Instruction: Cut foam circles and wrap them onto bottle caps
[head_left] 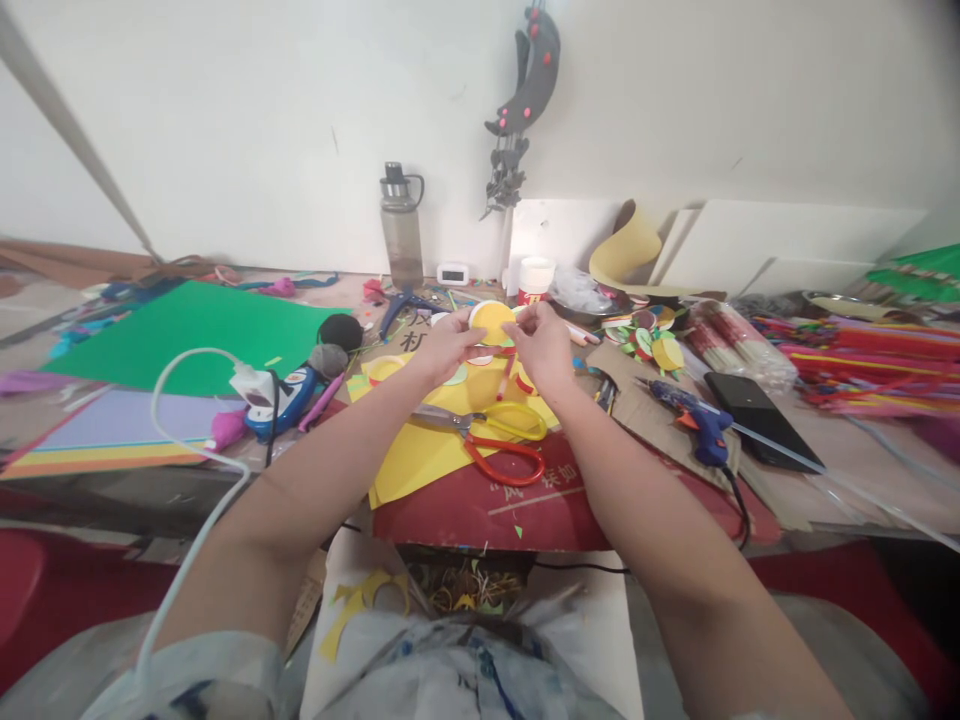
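Observation:
My left hand (452,345) is closed on the left edge of a yellow paper disc (492,322) with a pale rim, held up above the worktable. On the disc's right side, the fingers of my right hand (541,345) are pinched at its edge. Below my hands lie yellow paper sheets (405,462) and several more round paper pieces, partly hidden by my hands. Scissors (480,425) with one red and one yellow handle rest on the sheets, blades toward the left. A pencil-like stick (506,377) lies just under my right hand.
Right of my arm are a blue glue gun (694,415) on cardboard, a black phone (761,420) and bundled pipe cleaners (862,360). A bottle (401,230) and a paper cup (535,278) stand behind. Green sheet (195,330) and power strip (281,405) with white cable lie left.

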